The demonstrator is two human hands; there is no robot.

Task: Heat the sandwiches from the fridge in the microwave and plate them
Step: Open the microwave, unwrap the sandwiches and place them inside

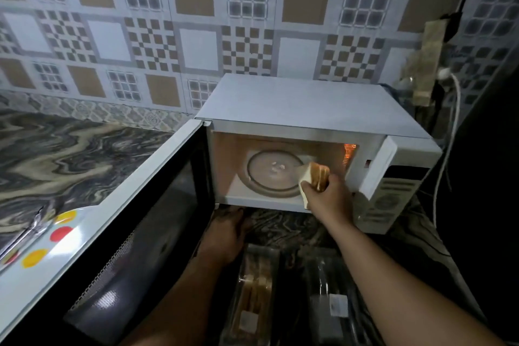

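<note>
1 sandwich is gripped in the closed fingers of the right hand at the open microwave, over its glass turntable; being soft and light, it wants gentle holding by the bread edges; the left hand rests below, fingers unclear

Sandwich at the microwave mouth

Right hand grips a sandwich by the lit microwave's glass turntable, door open left.
</note>
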